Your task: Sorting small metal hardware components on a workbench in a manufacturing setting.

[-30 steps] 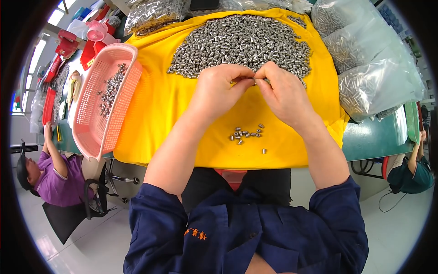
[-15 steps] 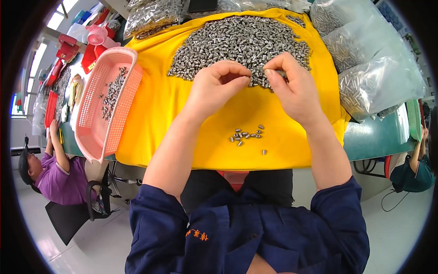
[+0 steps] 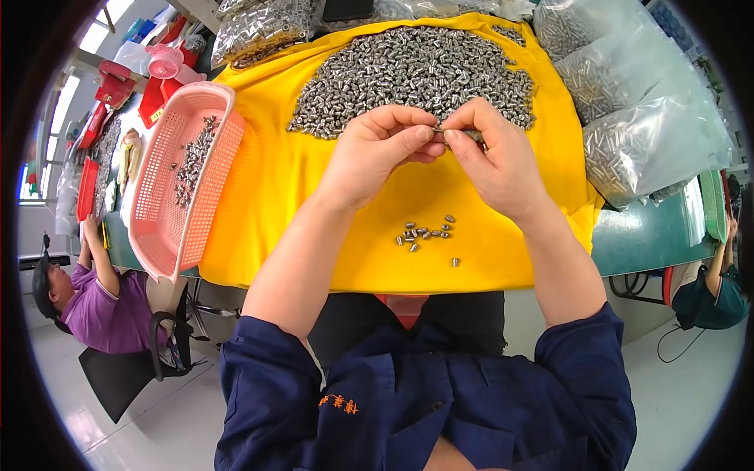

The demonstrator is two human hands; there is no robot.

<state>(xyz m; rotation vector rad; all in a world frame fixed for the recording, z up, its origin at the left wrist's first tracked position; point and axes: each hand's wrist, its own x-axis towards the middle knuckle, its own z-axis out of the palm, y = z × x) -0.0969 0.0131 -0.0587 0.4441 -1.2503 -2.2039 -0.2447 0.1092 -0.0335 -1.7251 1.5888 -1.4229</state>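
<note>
My left hand [image 3: 375, 151] and my right hand [image 3: 496, 161] meet fingertip to fingertip above the yellow cloth [image 3: 290, 212]. Both pinch at what looks like a small metal cylinder [image 3: 440, 131], mostly covered by the fingers. Just beyond them spreads a broad pile of short silvery metal cylinders [image 3: 416, 71]. Nearer to me on the cloth lies a loose group of several metal cylinders [image 3: 425, 233], with a single metal cylinder [image 3: 455, 262] apart from it, close to the front edge.
A pink plastic basket [image 3: 149, 228] with some metal parts stands at the left. Clear bags of metal parts [image 3: 620, 149] crowd the right side. Another bag [image 3: 263, 35] and a dark phone [image 3: 348, 9] lie at the back. One person [image 3: 102, 306] sits far left, another [image 3: 711, 294] far right.
My hands have come together; half a second ago their fingertips were apart over the pile's near edge. The loose cylinders and the basket stay where they were.
</note>
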